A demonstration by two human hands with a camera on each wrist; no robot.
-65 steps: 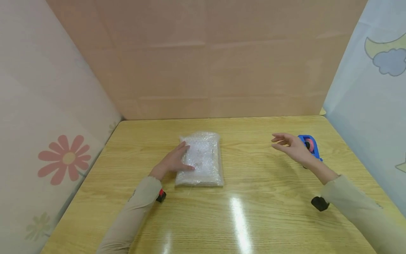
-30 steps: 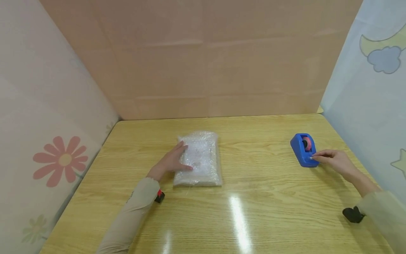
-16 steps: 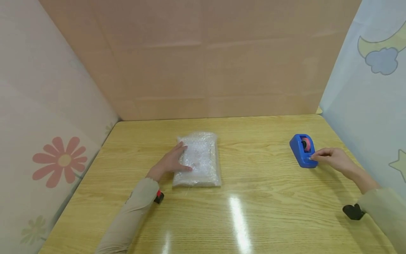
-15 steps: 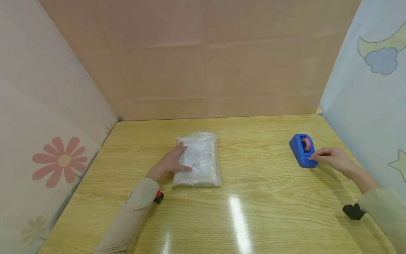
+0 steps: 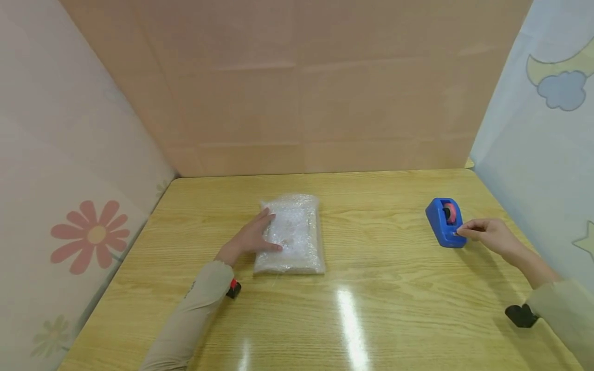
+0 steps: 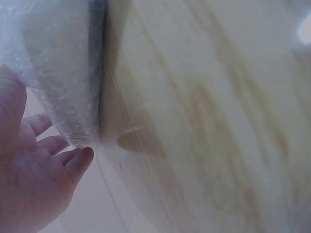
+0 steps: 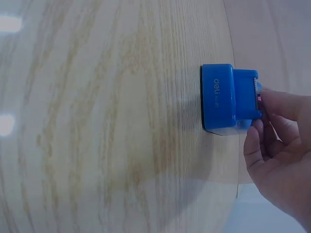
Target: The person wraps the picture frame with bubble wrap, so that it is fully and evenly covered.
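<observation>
A flat package in bubble wrap lies left of the middle of the table, with a pale item showing through the clear wrap. Across its left side rests my left hand, fingers spread and thumb lying on top. At the right stands a blue tape dispenser with a roll of tape on a pink core. My right hand pinches the tape's end at the dispenser's cutter, thumb against forefinger. In the right wrist view the fingertips sit right at the toothed cutting edge.
The wooden table is bounded by a brown paper-covered panel behind and patterned panels at both sides. Black wrist-camera parts hang below the right sleeve, others by the left cuff.
My right hand has come from above and left of the dispenser to its front and taken the tape's end between thumb and finger. My left hand stays on the package.
</observation>
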